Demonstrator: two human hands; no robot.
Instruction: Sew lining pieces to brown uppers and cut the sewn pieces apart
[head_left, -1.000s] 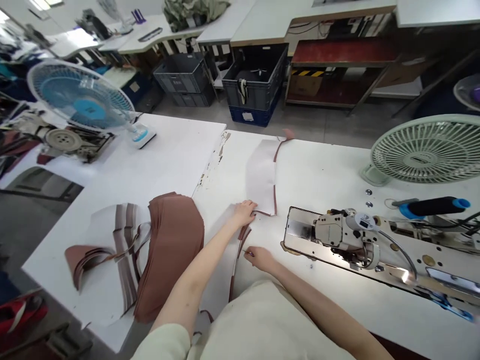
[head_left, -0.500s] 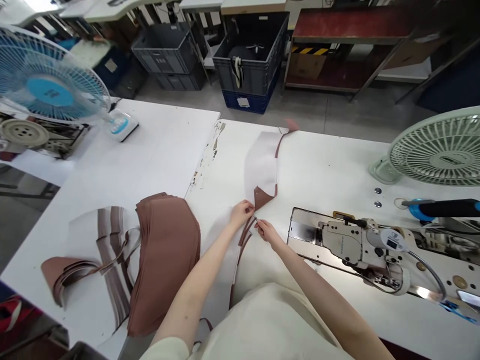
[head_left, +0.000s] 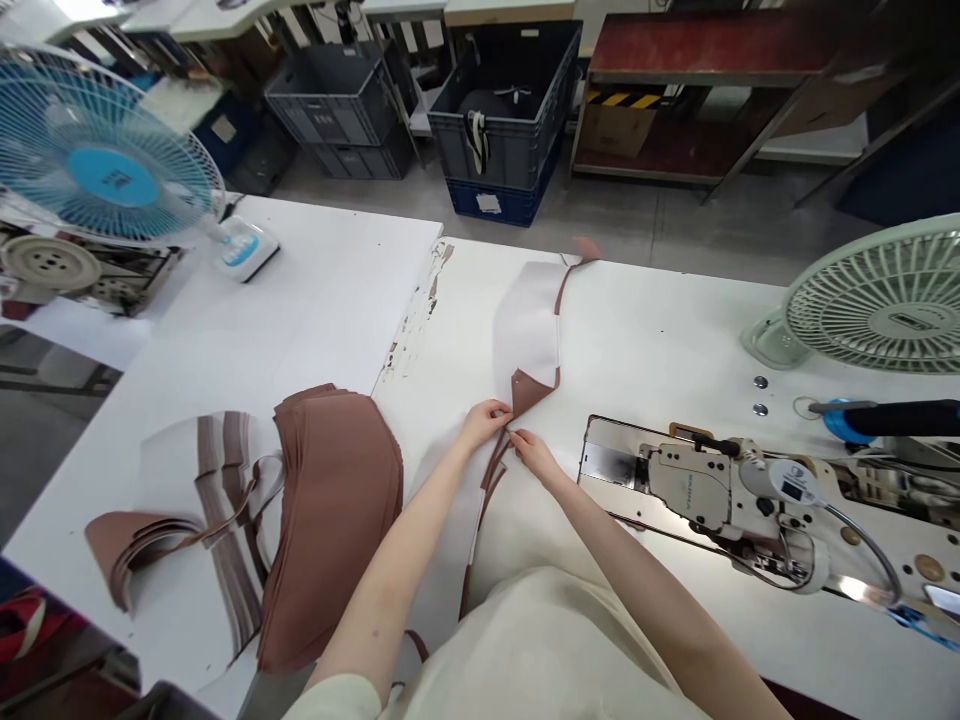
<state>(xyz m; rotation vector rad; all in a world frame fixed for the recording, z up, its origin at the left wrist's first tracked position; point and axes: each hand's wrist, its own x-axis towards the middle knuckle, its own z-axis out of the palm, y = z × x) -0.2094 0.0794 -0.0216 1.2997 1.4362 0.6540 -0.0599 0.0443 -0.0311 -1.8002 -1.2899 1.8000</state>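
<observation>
A chain of fabric pieces, white with brown edges [head_left: 529, 310], runs over the white table from its far edge toward my body. My left hand [head_left: 486, 422] pinches it just below a turned-over brown corner [head_left: 532, 390]. Close beside, my right hand [head_left: 534, 455] is closed, thumb and finger together at the brown edge. Whatever sits in its fingertips is too small to make out. Narrow brown-edged strips [head_left: 491, 475] hang below both hands toward my lap.
Left of my arm lies a stack of brown fabric panels [head_left: 330, 510], with striped white-and-brown pieces [head_left: 225, 520] beyond. A sewing machine [head_left: 690, 485] stands to the right. A green fan [head_left: 892, 310] and a blue fan [head_left: 112, 175] flank the table [head_left: 315, 290]. Grey crates [head_left: 491, 150] stand behind.
My right hand's fingertips have turned slightly upward and inward at the fabric edge. The small dark, shiny tip seen there before is now barely visible. My left hand keeps its pinch.
</observation>
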